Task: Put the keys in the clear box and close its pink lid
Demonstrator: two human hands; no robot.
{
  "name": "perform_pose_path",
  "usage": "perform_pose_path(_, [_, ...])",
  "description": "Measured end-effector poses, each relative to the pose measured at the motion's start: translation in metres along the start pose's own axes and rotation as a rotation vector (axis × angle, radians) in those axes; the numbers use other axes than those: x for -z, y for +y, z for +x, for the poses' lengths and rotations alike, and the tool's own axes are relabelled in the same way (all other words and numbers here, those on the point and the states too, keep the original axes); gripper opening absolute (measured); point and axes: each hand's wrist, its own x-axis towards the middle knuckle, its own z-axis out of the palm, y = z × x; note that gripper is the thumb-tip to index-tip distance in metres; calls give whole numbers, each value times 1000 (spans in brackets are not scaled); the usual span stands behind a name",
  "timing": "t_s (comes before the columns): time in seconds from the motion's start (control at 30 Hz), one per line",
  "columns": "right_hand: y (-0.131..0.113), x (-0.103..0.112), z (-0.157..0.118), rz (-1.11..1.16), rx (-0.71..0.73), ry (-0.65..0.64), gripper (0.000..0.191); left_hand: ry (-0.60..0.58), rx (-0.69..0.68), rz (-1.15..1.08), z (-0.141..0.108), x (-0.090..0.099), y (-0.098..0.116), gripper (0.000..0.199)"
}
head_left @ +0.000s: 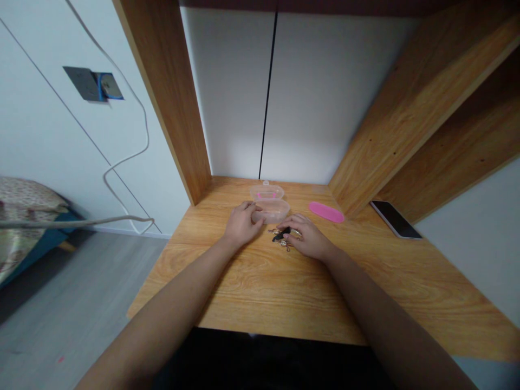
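Clear plastic box (270, 206) is sitting on the desk (252, 292), left hand (242, 225) gripping its edge. Right hand (309, 236) is pressing fingers on a black key fob (281, 234), grip unclear.

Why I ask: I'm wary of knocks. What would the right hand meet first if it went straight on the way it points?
The keys with a black fob, right by the right hand; it may already touch them, though depth is unclear.

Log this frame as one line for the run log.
left hand: touching plastic box | right hand: at keys | nearby: pink case, phone
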Motion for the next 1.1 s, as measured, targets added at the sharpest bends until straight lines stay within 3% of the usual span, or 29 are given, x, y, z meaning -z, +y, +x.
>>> perform_pose_path(0.13, [3, -1, -1, -15, -4, -3, 36, 7, 1, -1, 0, -1, -1, 26])
perform_pose_path(0.43, [2, -2, 1, -56, 6, -4, 21, 6, 9, 5, 0, -3, -2, 28])
perform_pose_path(0.8, [8, -6, 1, -120, -22, -77, 28, 0, 2, 9, 0, -1, 0, 28])
perform_pose_path(1.1, [-3, -2, 4, -114, -36, -32, 21, -3, -4, 12, 1, 0, 0, 30])
